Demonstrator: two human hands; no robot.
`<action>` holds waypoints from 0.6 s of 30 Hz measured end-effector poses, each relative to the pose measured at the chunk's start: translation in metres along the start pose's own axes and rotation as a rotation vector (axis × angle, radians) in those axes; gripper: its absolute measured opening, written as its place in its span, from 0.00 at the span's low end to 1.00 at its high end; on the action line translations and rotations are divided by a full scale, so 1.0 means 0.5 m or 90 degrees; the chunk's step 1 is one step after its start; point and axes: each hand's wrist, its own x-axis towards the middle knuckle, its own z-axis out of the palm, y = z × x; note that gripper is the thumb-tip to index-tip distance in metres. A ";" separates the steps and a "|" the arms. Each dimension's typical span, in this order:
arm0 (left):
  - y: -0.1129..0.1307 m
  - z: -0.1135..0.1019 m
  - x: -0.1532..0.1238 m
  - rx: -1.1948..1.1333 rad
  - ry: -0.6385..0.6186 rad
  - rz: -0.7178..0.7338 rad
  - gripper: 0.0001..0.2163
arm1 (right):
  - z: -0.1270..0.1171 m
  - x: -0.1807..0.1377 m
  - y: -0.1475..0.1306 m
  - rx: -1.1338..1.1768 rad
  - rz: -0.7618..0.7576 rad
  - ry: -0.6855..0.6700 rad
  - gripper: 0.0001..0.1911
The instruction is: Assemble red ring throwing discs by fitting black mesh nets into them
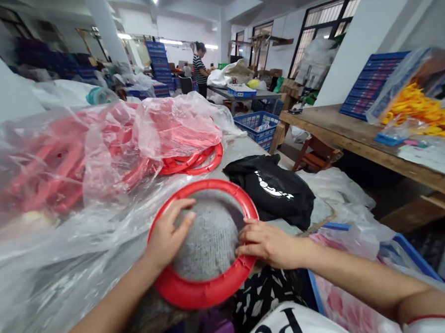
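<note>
A red plastic ring (201,294) is held between my two hands over the front edge of a grey table (207,232). My left hand (170,234) grips its left side, with thumb and fingers reaching over the inner rim. On the opposite side, my right hand (264,244) has its fingers wrapped over the ring from outside. Through the ring's open middle the tabletop shows. More red rings (211,162) poke out of a clear plastic bag (112,137) just beyond, at the back left.
Black printed cloth (272,188) lies right of the ring. A blue crate (417,255) with bagged pink pieces stands at my right. A wooden workbench (328,126) holds yellow parts (421,109). Farther back, a person in a striped top (200,68) stands at another table.
</note>
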 end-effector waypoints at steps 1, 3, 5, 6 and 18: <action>0.000 0.006 -0.006 0.036 -0.126 0.003 0.19 | 0.018 -0.011 -0.006 0.016 0.005 -0.011 0.20; -0.005 0.023 -0.020 0.143 -0.315 -0.017 0.21 | 0.034 -0.031 -0.007 0.045 0.029 -0.031 0.22; -0.009 0.038 -0.031 0.256 -0.415 -0.064 0.26 | 0.029 -0.049 0.002 0.059 0.058 -0.049 0.28; -0.009 0.042 -0.034 0.293 -0.444 -0.084 0.28 | 0.022 -0.059 0.011 0.051 0.078 -0.050 0.31; -0.022 0.012 -0.032 0.423 -0.439 -0.120 0.29 | 0.036 -0.115 0.283 -0.182 0.595 0.062 0.49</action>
